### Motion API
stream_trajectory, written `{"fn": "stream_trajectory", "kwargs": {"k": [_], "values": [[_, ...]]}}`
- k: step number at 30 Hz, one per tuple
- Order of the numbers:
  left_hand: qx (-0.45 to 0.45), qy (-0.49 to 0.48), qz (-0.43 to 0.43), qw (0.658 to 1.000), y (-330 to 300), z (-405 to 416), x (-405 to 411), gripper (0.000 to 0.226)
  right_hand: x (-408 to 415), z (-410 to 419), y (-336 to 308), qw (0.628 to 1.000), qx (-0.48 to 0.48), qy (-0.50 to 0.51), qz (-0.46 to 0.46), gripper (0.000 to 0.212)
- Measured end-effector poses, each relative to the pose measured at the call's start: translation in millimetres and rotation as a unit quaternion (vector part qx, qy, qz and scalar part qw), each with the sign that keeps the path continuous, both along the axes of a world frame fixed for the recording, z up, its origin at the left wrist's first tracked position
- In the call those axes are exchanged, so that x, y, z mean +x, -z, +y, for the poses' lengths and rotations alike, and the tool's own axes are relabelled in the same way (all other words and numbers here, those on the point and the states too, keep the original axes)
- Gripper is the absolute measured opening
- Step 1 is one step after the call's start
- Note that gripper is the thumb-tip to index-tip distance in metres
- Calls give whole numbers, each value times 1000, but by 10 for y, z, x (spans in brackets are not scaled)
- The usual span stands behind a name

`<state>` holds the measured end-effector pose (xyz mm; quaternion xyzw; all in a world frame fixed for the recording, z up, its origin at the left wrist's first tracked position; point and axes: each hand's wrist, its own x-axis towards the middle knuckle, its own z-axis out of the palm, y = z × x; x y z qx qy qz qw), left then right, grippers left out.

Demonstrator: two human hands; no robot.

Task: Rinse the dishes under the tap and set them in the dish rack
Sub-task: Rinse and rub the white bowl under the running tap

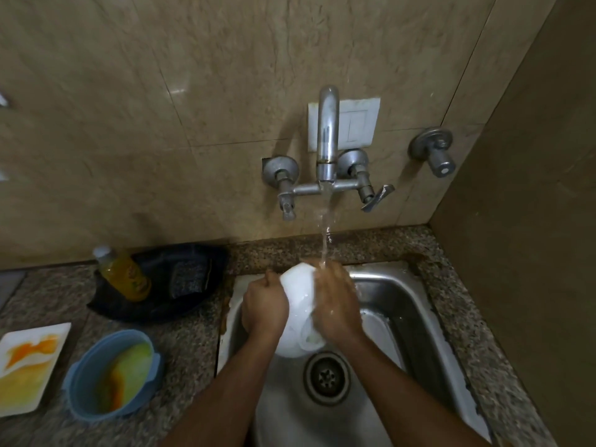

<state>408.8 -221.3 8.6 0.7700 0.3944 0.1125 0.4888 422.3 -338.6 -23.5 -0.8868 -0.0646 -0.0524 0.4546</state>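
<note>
Sink (419, 304): steel, tap (327, 137) running.
Bowl (298, 298): white, held tilted over the sink, under the stream.
Handling: probably rigid, breakable, slippery when wet; best taken at the rim.
Left hand (264, 306): fingers curled on the bowl's rim.
Right hand (335, 301): fingers flat, rubbing the bowl's surface.
Dish rack: not in view.

The left hand (263, 306) covers the bowl's (298, 285) near-left side, the right hand (335, 304) its right, so the right fingertips cannot be made out (water blurs them too). The plate (30, 366) runs off the left edge. The bottle's (124, 274) label is too blurred to read
</note>
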Motion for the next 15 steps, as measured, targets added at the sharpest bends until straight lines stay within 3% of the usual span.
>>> {"fn": "stream_trajectory", "kwargs": {"k": [2,5,8,11,13,15], "values": [[-40,-10,5,999,17,-5,-49,36,133,-119,24,974,131,89,160,44],[-75,-16,7,997,123,51,-67,38,219,-177,-20,952,173,136,212,32],[50,90,-17,995,33,34,-62,44,280,-168,-120,978,68,106,168,37],[242,229,35,942,-141,-145,-10,56,341,-99,-196,989,-101,5,110,52],[306,212,51,927,-205,-225,25,59,331,-22,-242,994,-93,-16,61,58],[284,174,68,940,-208,-163,78,55,254,41,-263,994,-99,-26,-39,50]]}}
